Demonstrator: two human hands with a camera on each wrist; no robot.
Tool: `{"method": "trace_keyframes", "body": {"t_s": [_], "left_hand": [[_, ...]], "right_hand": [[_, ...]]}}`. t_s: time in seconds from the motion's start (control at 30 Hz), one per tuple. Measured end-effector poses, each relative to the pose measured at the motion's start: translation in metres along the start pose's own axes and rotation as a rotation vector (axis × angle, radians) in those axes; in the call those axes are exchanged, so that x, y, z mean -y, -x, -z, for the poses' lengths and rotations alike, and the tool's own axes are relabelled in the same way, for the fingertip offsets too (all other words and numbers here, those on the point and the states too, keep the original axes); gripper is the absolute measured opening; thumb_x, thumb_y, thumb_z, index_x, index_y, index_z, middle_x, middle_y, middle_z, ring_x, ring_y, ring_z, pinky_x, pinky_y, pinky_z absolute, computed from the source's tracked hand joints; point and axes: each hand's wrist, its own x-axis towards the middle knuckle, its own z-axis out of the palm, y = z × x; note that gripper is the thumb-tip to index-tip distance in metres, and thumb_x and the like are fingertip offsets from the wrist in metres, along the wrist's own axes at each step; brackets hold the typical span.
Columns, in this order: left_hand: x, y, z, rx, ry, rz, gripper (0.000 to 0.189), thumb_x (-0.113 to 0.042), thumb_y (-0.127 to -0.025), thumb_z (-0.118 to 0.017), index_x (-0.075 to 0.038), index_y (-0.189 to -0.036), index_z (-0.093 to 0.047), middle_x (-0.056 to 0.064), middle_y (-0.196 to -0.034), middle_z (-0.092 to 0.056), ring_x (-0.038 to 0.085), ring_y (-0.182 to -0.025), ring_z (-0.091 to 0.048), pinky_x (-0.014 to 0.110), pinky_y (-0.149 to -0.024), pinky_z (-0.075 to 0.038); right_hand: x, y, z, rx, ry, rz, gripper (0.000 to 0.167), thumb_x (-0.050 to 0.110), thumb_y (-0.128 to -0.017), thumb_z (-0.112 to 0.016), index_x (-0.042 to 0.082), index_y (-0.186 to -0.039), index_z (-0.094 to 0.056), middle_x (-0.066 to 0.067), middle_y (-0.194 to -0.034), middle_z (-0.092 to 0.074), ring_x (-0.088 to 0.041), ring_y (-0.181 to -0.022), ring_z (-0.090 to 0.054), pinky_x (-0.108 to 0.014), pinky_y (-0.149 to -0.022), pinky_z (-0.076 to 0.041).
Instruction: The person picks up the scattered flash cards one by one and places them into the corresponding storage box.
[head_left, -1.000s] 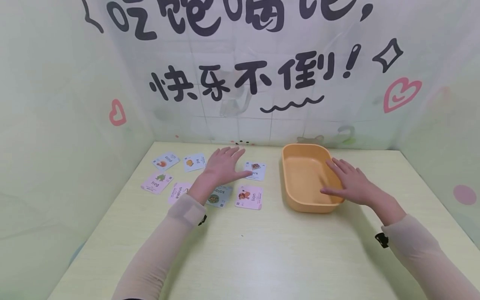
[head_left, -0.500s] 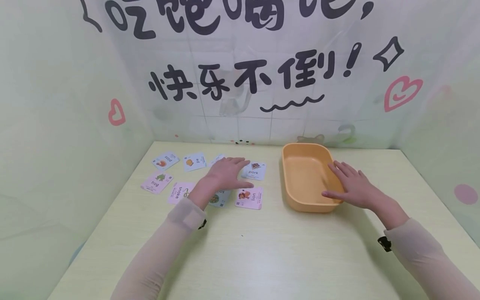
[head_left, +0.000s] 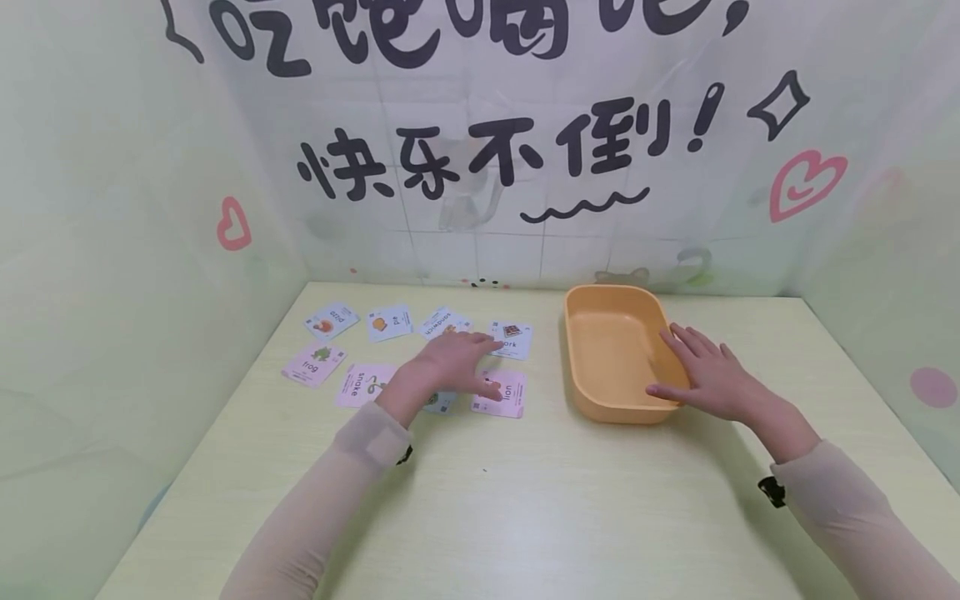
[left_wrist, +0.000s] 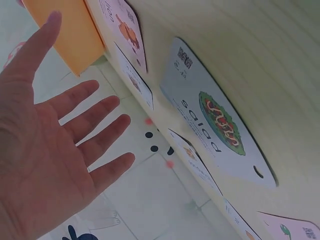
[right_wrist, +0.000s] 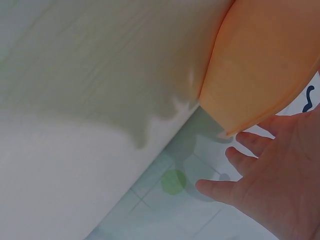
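Observation:
My left hand [head_left: 450, 363] hovers with spread fingers over the picture cards, holding nothing. Below it lies the salad card [left_wrist: 215, 122], mostly hidden in the head view but plain in the left wrist view. Its thumb overlaps the lion card [head_left: 512, 397], and its fingertips overlap a corner of the pork card [head_left: 514, 342]. The sandwich card [head_left: 441, 323] lies just behind the hand, the snake card [head_left: 363, 387] to its left. At the right, my right hand [head_left: 712, 373], fingers extended, is at the right rim of an orange tray [head_left: 622, 413] with nothing inside.
Farther left on the pale wooden table [head_left: 480, 517] lie the pizza card [head_left: 333, 319], pie card [head_left: 390, 322] and frog card [head_left: 315, 365]. A printed cloth wall [head_left: 480, 250] rises behind the table's back edge, with more cloth on both sides.
My left hand has come down and nearer to me, uncovering the sandwich card and more of the snake card while covering more of the salad and lion cards. The right hand has drifted slightly right.

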Motion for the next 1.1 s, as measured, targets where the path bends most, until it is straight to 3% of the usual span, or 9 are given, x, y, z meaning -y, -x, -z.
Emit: {"method": "trace_keyframes", "body": {"t_s": [0.27,0.53,0.73,0.9,1.1], "left_hand": [[-0.004,0.004,-0.005,0.071,0.034,-0.002,0.090,-0.059,-0.077,-0.078,-0.023,-0.152,-0.042,0.002,-0.160,-0.038,0.028,-0.146,-0.039,0.050,-0.118,-0.037],[-0.002,0.000,-0.016,0.090,-0.029,-0.023,0.086,-0.053,-0.076,-0.082,-0.022,-0.148,-0.047,0.002,-0.155,-0.044,0.025,-0.141,-0.045,0.045,-0.112,-0.045],[-0.002,-0.002,-0.019,0.084,-0.049,-0.023,0.077,-0.045,-0.079,-0.082,-0.023,-0.145,-0.049,0.003,-0.148,-0.049,0.021,-0.121,-0.056,0.038,-0.098,-0.051],[-0.003,-0.002,-0.020,0.063,-0.045,-0.023,0.072,-0.040,-0.079,-0.082,-0.023,-0.142,-0.052,0.002,-0.136,-0.054,0.016,-0.101,-0.054,0.031,-0.083,-0.050],[-0.003,-0.002,-0.019,0.062,-0.027,-0.018,0.072,-0.039,-0.078,-0.084,-0.022,-0.141,-0.053,0.002,-0.128,-0.054,0.015,-0.097,-0.052,0.030,-0.078,-0.048]], "right_hand": [[-0.002,0.002,-0.003,-0.010,-0.004,-0.008,0.104,0.063,-0.088,-0.062,-0.002,-0.157,-0.018,-0.028,-0.163,-0.017,-0.052,-0.147,-0.017,-0.078,-0.112,-0.013],[-0.005,0.004,-0.009,-0.015,-0.004,-0.014,0.105,0.065,-0.088,-0.060,-0.002,-0.157,-0.016,-0.026,-0.164,-0.014,-0.052,-0.147,-0.016,-0.078,-0.112,-0.012],[-0.005,0.004,-0.010,-0.021,0.014,-0.018,0.103,0.065,-0.089,-0.058,0.000,-0.158,-0.017,-0.024,-0.165,-0.014,-0.051,-0.148,-0.016,-0.079,-0.112,-0.012],[-0.003,0.003,-0.010,-0.019,0.014,-0.024,0.103,0.066,-0.090,-0.057,0.001,-0.158,-0.016,-0.023,-0.166,-0.014,-0.051,-0.148,-0.016,-0.079,-0.112,-0.012],[-0.002,0.004,-0.010,-0.015,0.014,-0.033,0.103,0.066,-0.090,-0.056,0.001,-0.158,-0.014,-0.022,-0.166,-0.013,-0.050,-0.148,-0.015,-0.079,-0.112,-0.011]]}}
